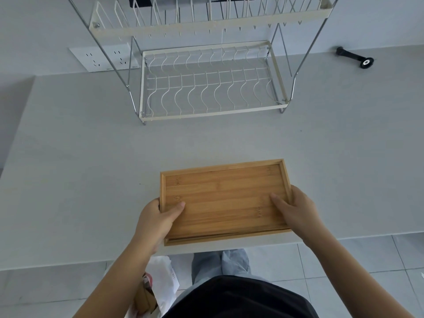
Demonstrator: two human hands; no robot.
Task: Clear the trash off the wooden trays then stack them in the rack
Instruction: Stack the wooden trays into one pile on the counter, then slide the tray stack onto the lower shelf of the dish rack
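A bare wooden tray [223, 198] lies at the counter's near edge, on top of a second wooden tray [206, 240] whose front rim shows just beneath it. My left hand [158, 220] grips the top tray's left edge, thumb on its inner surface. My right hand [296, 208] grips the right edge the same way. No trash shows on the top tray. A white two-tier wire rack [212, 112] stands farther back on the counter; its lower tier holds nothing.
A grey counter [91, 168] runs under everything. White wall sockets [103, 58] sit at the back left, a black handled tool [358, 58] at the back right. Below the counter edge, on the tiled floor, a white bag [164, 283] holds paper and cardboard.
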